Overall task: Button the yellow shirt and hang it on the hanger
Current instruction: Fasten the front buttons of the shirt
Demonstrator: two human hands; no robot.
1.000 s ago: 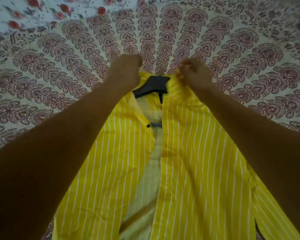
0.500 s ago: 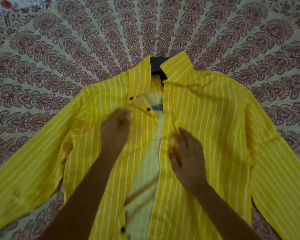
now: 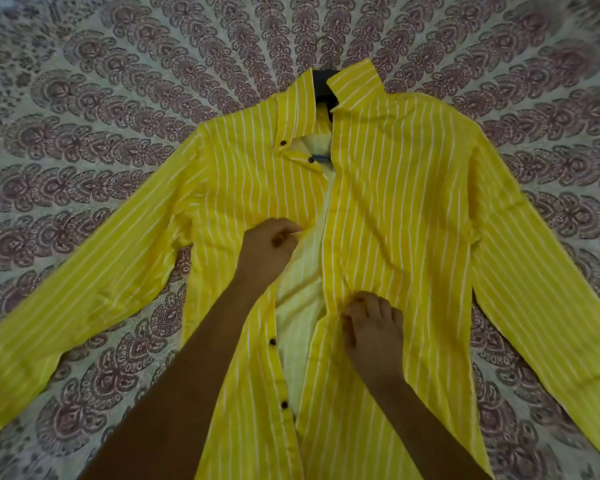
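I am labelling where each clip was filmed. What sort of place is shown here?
Most likely a home, probably a bed or floor covering: a printed paisley-pattern cloth fills the view, and the yellow shirt lies spread flat on it with a black hanger inside its collar. No walls or furniture show.

Dim, even light; soft blur and wide-angle bending toward the edges.

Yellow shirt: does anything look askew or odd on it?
Yes. On the yellow shirt, the button-side edge just below the collar is folded over diagonally, so the second button sits crooked. Fabric also bunches under the right hand.
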